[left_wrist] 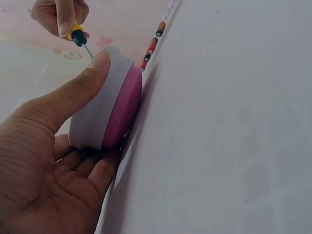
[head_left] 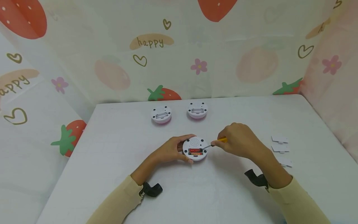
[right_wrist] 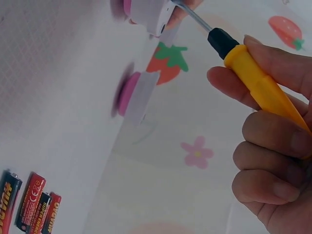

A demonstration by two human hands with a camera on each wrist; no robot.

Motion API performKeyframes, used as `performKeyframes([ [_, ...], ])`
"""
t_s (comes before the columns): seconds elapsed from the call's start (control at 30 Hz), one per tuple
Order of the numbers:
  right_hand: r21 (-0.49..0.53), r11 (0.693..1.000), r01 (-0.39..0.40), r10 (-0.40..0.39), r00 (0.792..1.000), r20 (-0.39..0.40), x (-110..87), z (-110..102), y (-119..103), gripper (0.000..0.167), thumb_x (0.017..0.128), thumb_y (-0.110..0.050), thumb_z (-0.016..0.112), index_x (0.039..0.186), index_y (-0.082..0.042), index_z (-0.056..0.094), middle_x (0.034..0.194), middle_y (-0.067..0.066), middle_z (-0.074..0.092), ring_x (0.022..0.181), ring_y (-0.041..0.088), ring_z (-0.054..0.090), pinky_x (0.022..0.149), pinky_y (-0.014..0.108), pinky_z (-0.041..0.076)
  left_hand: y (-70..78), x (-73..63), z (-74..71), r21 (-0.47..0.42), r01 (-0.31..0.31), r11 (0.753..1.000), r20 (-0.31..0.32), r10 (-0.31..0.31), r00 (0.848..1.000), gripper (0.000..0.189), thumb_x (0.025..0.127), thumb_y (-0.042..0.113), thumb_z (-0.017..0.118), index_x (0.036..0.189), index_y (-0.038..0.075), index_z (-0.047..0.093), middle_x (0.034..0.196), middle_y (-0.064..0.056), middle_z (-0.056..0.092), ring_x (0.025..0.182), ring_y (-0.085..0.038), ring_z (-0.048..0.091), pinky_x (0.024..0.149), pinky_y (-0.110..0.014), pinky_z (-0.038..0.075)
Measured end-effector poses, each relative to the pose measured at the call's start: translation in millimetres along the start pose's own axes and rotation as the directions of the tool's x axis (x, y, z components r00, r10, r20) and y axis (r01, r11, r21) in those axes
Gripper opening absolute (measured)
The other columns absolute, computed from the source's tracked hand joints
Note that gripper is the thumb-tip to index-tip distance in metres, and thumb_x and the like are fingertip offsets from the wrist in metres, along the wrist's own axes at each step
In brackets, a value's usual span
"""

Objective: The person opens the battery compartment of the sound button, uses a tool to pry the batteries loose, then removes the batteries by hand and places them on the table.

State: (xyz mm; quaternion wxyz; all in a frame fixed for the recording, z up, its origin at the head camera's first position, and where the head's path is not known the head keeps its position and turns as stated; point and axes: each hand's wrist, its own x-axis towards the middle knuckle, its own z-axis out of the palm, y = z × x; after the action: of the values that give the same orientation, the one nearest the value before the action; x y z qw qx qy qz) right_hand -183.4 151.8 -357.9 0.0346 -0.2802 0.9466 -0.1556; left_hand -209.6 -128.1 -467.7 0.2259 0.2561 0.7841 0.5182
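Note:
My left hand (head_left: 167, 151) grips a round white-and-pink device (head_left: 195, 142) by its side, thumb and fingers on either side of it. The device's white underside, with small dark feet and a speaker grille, faces up. Red batteries (head_left: 195, 151) lie in its uncovered battery compartment. A screwdriver (right_wrist: 267, 90) with a yellow handle and black collar is held in my right hand (head_left: 241, 140). Its metal shaft slants down to the right end of the compartment; exact contact at the tip is too small to tell. The left wrist view shows the device's pink side (left_wrist: 127, 102) near the tabletop.
Two similar devices, one at left (head_left: 161, 114) and one at right (head_left: 197, 110), sit underside up at the back with uncovered compartments. Several white battery covers (head_left: 280, 148) lie at the right. Loose batteries (right_wrist: 33, 202) lie on the table in the right wrist view.

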Motion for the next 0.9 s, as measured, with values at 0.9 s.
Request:
performKeyframes([
  [0.9,-0.059,0.998,0.034,-0.034,0.999,-0.001,-2.7,-5.3,-3.0,0.024,0.088,-0.038,0.079,0.094,-0.015,0.083,0.083,-0.004,0.076,0.073,0.015,0.064,0.065,0.033,0.051,-1.1,1.0,0.1,0.003,0.002,1.0,0.003,-0.002,1.0,0.093,0.074,0.015,0.093,0.153,0.018,0.045,0.149,0.001,0.052,0.128,-0.012,0.055,0.107,-0.025,0.045],
])
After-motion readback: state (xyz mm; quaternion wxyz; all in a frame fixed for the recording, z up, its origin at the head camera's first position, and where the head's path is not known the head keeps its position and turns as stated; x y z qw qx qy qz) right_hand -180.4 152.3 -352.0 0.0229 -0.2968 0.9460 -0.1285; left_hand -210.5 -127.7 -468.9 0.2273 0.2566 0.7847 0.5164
